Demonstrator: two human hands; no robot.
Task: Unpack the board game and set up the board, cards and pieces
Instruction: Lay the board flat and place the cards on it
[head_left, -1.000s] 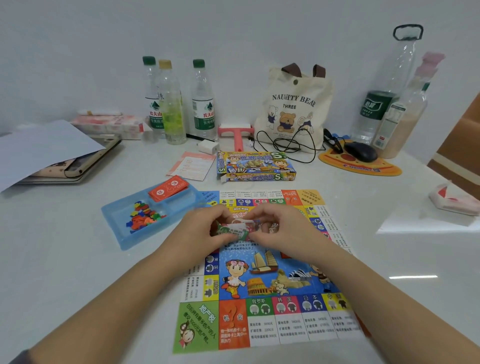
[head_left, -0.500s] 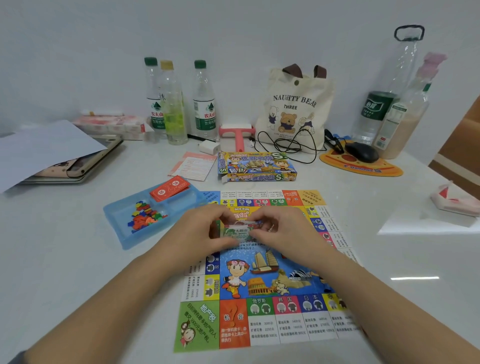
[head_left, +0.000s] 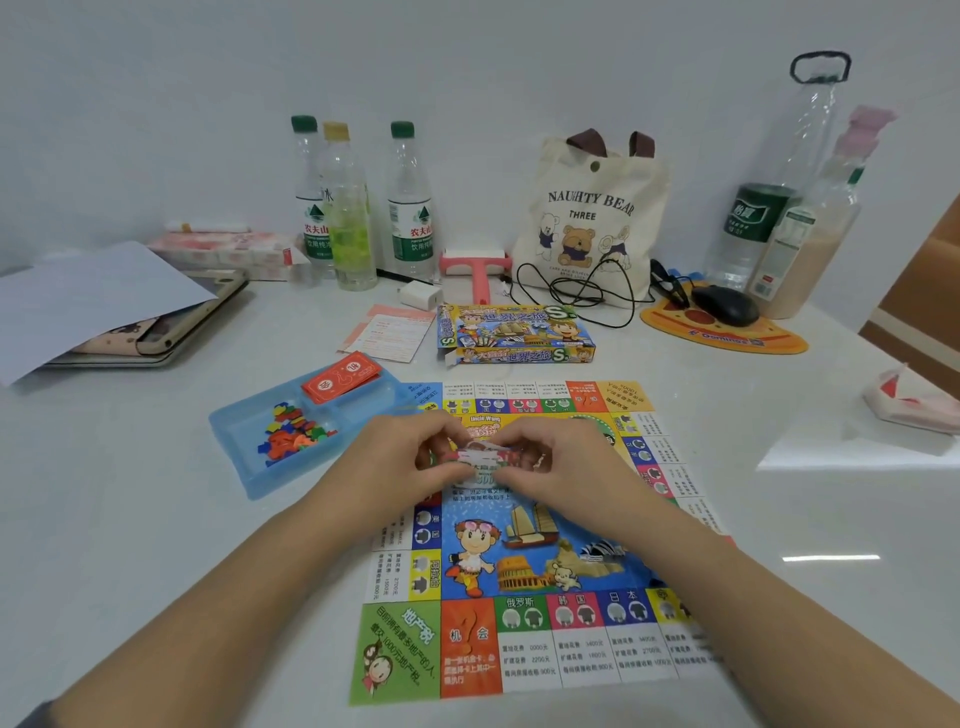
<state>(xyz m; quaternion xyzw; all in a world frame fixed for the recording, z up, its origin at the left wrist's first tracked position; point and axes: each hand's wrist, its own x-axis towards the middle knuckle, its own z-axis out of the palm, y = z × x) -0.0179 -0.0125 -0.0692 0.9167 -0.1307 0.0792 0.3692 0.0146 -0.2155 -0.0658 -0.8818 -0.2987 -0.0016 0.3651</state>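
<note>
Both hands, left hand (head_left: 410, 457) & right hand (head_left: 550, 454), still pinch the paper money (head_left: 485, 460) over the board (head_left: 519, 571); stack now shows red/white, not green (prob. sorting notes).

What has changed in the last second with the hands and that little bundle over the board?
Little: both hands, left hand and right hand, still pinch the small stack of paper money above the board, fingers drawn slightly closer. The blue tray, red cards and game box stayed put.

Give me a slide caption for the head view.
Both hands hold a small paper bundle above the unfolded game board.
</note>
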